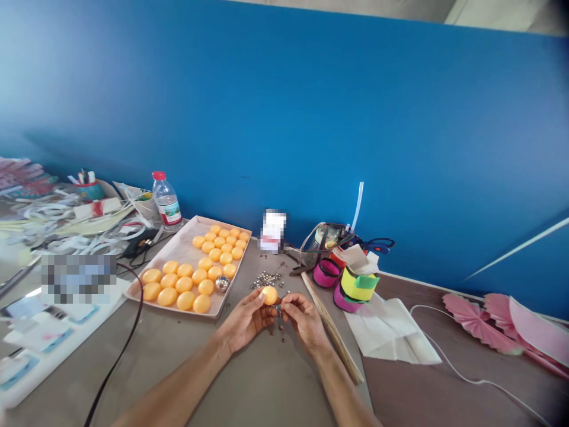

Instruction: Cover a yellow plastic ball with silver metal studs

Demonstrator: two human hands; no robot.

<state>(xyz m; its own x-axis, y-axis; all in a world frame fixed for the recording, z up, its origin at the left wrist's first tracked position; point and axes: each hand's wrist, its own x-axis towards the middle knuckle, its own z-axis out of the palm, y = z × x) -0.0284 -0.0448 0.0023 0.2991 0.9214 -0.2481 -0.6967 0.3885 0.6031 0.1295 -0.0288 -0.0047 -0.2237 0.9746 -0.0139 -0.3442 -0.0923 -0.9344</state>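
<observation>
An orange ping-pong ball (269, 295) is gripped between the thumb and fingers of my left hand (246, 317). My right hand (304, 317) is close beside it with thumb and fingertips pinched together; what they hold is too small to make out. Behind both hands lies a heap of small shiny metal pieces (267, 280), and a few more are scattered on the grey table (258, 385) under my fingers. To the left, a shallow white tray (191, 237) holds many orange balls (184, 284) and one silvery ball (222, 284).
A water bottle (167, 201) stands behind the tray. Thin wooden sticks (333, 329) lie right of my right hand, near pink and yellow tape rolls (355, 287), pliers (302, 264) and white paper (391, 332). Pink paper fans (484, 323) lie far right. A dark cable (133, 326) crosses the left.
</observation>
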